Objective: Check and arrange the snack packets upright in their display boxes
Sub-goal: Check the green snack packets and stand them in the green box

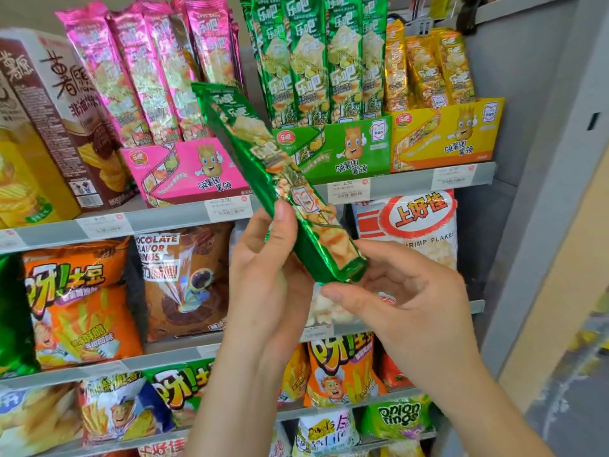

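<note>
Shop shelves (405, 181) behind; left hand (267, 258) grips the tilted green packet (263, 150); right hand (408, 298) pinches its lower end.

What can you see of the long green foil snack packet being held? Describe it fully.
The long green foil snack packet is slim and shiny, printed with chip pictures and lettering. It tilts, top end leaning left, in front of the green cardboard display box. The left hand grips its lower half, thumb on the front; the right hand pinches its crimped bottom end.
</note>
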`<act>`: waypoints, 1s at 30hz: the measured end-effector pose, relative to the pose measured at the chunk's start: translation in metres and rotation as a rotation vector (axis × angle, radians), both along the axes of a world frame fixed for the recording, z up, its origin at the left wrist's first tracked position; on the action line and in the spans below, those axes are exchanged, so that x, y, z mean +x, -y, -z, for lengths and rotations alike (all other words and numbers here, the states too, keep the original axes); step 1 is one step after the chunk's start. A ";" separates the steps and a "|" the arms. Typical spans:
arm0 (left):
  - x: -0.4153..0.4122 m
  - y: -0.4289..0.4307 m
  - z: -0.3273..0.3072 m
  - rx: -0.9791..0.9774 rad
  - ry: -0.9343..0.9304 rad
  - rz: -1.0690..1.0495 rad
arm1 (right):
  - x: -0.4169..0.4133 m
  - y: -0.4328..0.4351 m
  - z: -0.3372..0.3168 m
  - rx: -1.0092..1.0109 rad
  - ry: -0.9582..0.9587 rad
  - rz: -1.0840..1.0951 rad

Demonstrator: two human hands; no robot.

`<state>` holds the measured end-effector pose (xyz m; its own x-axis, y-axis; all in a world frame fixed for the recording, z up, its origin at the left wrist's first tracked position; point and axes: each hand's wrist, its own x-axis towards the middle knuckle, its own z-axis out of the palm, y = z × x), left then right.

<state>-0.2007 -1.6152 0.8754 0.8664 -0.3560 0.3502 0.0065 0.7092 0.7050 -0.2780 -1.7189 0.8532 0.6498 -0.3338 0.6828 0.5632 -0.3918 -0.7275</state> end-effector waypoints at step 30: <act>-0.023 0.091 -0.002 0.561 0.556 -0.519 | 0.005 0.144 -0.044 -0.109 -0.048 -0.459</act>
<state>-0.2241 -1.7061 0.8776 0.7245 -0.2147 0.6550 -0.6542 0.0853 0.7515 -0.2730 -1.8625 0.8969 0.7453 0.0670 0.6634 0.6625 -0.1861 -0.7256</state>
